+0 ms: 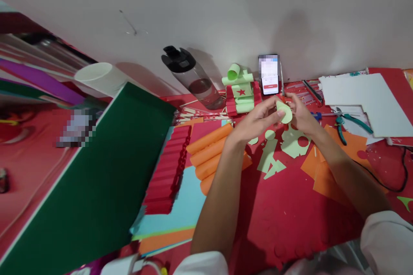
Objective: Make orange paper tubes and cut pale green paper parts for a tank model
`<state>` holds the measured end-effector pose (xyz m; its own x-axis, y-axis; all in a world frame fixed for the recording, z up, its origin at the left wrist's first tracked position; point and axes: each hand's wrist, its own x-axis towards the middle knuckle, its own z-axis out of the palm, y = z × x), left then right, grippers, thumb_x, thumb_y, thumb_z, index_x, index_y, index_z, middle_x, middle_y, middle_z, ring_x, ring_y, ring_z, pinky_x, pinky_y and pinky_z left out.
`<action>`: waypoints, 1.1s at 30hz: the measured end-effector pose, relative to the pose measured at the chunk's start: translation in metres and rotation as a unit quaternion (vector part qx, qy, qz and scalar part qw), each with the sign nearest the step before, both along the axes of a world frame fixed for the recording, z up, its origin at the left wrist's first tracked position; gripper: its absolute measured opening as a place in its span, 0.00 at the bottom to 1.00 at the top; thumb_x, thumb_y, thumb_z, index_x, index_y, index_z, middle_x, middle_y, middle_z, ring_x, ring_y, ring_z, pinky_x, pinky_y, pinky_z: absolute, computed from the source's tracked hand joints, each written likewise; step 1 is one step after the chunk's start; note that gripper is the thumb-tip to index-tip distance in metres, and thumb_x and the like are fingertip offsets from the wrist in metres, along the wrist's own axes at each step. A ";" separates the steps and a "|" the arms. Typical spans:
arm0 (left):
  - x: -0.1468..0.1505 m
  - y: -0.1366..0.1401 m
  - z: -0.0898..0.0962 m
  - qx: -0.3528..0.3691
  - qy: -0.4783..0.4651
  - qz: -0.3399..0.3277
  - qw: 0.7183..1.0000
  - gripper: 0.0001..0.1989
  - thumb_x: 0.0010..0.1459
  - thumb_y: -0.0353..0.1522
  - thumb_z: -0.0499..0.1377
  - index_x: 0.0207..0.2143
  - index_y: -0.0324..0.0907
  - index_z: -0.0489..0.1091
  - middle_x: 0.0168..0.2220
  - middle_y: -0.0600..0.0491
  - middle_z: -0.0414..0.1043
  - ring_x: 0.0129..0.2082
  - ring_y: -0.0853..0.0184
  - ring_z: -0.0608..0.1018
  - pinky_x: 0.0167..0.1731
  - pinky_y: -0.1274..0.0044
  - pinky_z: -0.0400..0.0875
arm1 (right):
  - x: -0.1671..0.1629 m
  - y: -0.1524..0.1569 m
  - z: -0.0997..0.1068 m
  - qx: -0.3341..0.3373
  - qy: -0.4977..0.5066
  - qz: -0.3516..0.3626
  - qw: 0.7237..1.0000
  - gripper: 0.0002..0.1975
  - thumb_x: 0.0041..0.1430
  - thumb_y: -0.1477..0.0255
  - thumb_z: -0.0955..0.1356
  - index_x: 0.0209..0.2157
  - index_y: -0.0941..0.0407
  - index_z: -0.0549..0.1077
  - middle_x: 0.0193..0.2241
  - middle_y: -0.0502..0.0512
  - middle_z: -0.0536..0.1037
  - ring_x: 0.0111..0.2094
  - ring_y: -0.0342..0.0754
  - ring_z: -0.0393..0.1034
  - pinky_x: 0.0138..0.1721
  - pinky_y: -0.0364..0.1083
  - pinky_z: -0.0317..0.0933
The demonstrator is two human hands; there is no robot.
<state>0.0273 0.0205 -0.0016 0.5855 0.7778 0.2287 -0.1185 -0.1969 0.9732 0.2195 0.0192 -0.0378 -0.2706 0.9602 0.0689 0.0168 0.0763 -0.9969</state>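
Note:
A small light green paper piece (285,113), rounded and curled like a cone, is up between my hands. My left hand (263,114) pinches it, with the thumb pressed on its front. At its right edge my right hand (298,109) has curled fingers against it, partly hidden behind the paper. Beneath lie light green paper scraps (295,142) with round holes and cut edges. Just beyond my left hand stands a tank-like paper model (240,94) of light green rolls and red corrugated sides, with a red star on its front.
Orange paper rolls (209,154) and red corrugated strips (167,172) lie left on coloured sheets. A water bottle (196,79) and a lit phone (269,75) stand by the wall. Teal-handled pliers (355,122), orange paper (325,176) and white board (361,94) are right. A green board (97,180) slants left.

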 end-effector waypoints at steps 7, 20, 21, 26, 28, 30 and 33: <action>-0.010 0.010 -0.008 -0.079 -0.008 0.153 0.985 0.11 0.67 0.36 0.63 0.37 0.45 0.63 0.29 0.58 0.71 0.25 0.72 0.75 0.29 0.77 0.72 | 0.015 -0.001 0.022 -0.029 0.039 -0.003 0.999 0.32 0.55 0.53 0.79 0.54 0.47 0.65 0.33 0.46 0.70 0.26 0.43 0.65 0.26 0.45 0.66; -0.004 0.019 -0.013 -0.071 -0.054 0.276 0.957 0.11 0.64 0.37 0.65 0.33 0.44 0.67 0.32 0.55 0.72 0.32 0.71 0.77 0.37 0.77 0.80 | 0.011 -0.014 0.031 -0.009 -0.121 0.095 0.988 0.29 0.64 0.42 0.69 0.55 0.48 0.68 0.31 0.47 0.68 0.26 0.45 0.59 0.27 0.46 0.61; -0.004 0.019 -0.013 -0.076 -0.057 0.269 0.958 0.11 0.65 0.37 0.64 0.33 0.44 0.66 0.33 0.55 0.73 0.32 0.70 0.78 0.37 0.76 0.80 | 0.010 -0.014 0.031 -0.008 -0.119 0.095 0.988 0.29 0.63 0.43 0.69 0.54 0.48 0.68 0.31 0.47 0.68 0.25 0.44 0.58 0.27 0.46 0.61; -0.002 0.019 -0.013 -0.094 -0.055 0.251 0.962 0.12 0.68 0.39 0.63 0.35 0.44 0.65 0.31 0.55 0.75 0.29 0.69 0.80 0.34 0.76 0.78 | 0.006 -0.014 0.032 -0.011 -0.128 0.106 0.986 0.27 0.64 0.47 0.71 0.55 0.49 0.70 0.33 0.48 0.71 0.26 0.43 0.60 0.27 0.45 0.63; -0.003 0.018 -0.012 -0.090 -0.048 0.254 0.962 0.12 0.68 0.40 0.63 0.35 0.44 0.65 0.29 0.55 0.75 0.28 0.69 0.80 0.32 0.76 0.78 | 0.005 -0.014 0.031 -0.013 -0.127 0.108 0.986 0.26 0.64 0.48 0.72 0.55 0.49 0.70 0.34 0.48 0.71 0.26 0.43 0.60 0.26 0.44 0.64; -0.003 0.018 -0.011 -0.082 -0.037 0.257 0.962 0.13 0.68 0.41 0.63 0.35 0.43 0.67 0.30 0.54 0.76 0.27 0.70 0.80 0.32 0.76 0.77 | 0.005 -0.014 0.029 -0.013 -0.122 0.110 0.986 0.27 0.64 0.47 0.72 0.55 0.49 0.70 0.34 0.49 0.72 0.26 0.43 0.60 0.26 0.44 0.64; -0.004 0.017 -0.008 -0.063 -0.030 0.263 0.962 0.14 0.68 0.42 0.64 0.35 0.43 0.67 0.31 0.54 0.77 0.27 0.70 0.80 0.32 0.76 0.77 | 0.006 -0.013 0.026 -0.015 -0.109 0.112 0.988 0.27 0.65 0.44 0.69 0.55 0.48 0.70 0.35 0.49 0.71 0.25 0.43 0.59 0.24 0.44 0.64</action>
<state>0.0238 0.0371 -0.0100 0.0910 0.9868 0.1342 -0.0914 -0.1259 0.9878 0.2253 0.0059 -0.0114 -0.4811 0.8757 -0.0415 0.2168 0.0730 -0.9735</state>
